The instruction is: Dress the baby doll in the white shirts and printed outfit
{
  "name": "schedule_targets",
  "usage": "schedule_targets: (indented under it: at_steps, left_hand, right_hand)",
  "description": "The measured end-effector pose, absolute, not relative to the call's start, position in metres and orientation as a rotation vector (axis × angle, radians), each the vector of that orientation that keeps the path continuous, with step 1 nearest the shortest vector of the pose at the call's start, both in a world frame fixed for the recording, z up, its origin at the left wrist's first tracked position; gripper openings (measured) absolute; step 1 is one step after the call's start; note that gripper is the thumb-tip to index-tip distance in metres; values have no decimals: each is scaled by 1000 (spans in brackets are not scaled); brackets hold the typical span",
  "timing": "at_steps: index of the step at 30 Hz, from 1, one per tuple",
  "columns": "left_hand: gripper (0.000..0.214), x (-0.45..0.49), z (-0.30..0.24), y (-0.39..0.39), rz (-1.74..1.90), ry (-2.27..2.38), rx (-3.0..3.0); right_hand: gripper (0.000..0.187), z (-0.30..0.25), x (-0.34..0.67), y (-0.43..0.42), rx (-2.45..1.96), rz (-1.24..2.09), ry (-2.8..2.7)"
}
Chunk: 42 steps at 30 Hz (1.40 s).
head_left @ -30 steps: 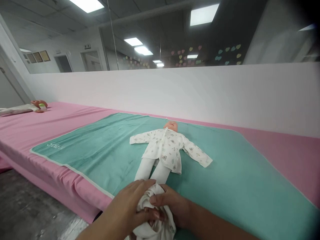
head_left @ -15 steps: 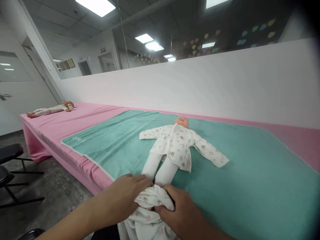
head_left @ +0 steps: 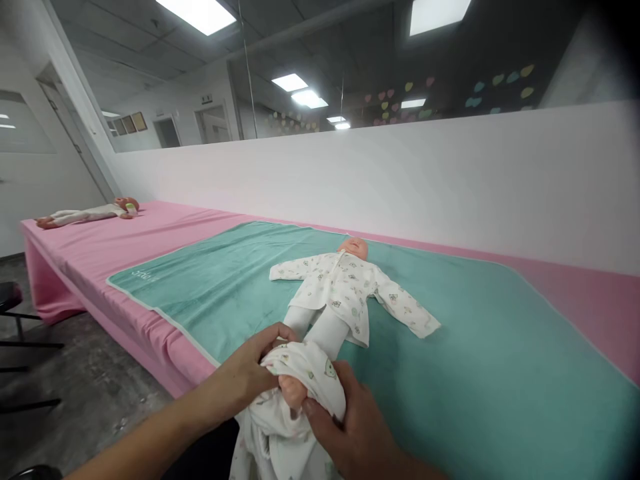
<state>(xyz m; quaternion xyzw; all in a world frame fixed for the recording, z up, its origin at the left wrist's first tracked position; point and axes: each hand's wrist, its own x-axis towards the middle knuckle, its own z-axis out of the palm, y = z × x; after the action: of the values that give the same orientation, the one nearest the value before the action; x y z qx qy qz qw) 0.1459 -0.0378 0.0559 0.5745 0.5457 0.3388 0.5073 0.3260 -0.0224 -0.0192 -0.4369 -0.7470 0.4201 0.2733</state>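
A baby doll point(head_left: 327, 327) in white leggings and a white printed jacket point(head_left: 345, 283) lies on its back on a teal blanket point(head_left: 200, 273), feet toward me. White printed baby trousers point(head_left: 305, 360) are bunched around its lower legs, and the rest of the cloth hangs over the near edge. My left hand point(head_left: 255, 367) is closed on the left side of the bunched fabric. On the right side, my right hand point(head_left: 350, 413) grips the same trousers, its thumb beside a bare doll foot point(head_left: 293, 392) that shows through the cloth.
Pink cloth point(head_left: 195, 217) covers the long table. A second doll point(head_left: 95, 212) lies at its far left end. A white wall with a mirror point(head_left: 320, 87) runs behind the table. Black stools point(head_left: 13, 297) stand on the floor at left.
The trouser cloth has been pulled further up the shins, and a doll foot now shows. My left hand has shifted left and slightly up. The view has turned slightly right.
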Motion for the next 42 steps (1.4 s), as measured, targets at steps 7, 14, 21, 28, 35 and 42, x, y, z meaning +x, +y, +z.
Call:
schedule_targets:
  at_steps: [7,14,21,28,35,42]
  left_hand:
    - [37,140,47,-15,981,877,1183]
    - [37,138,55,12,842,839,1258]
    - [22,138,53,27,890,898,1364]
    - [17,162,42,40,1113,1255,1669]
    - [37,130,57,0,658,1076,1434]
    - [23,90,59,-19,537,950,1383]
  right_hand:
    - [20,-25,347,16,-957,764,-2327]
    - [16,-4,365,48,-770,1022,-2262]
    - [34,-11,366,53,-819,1220,-2083]
    - [32,-18,364,57,-942,1181,-1903]
    - [14,-23,365,56,-974,904,-1894]
    - [22,-23,358,48,-764,847,-1954]
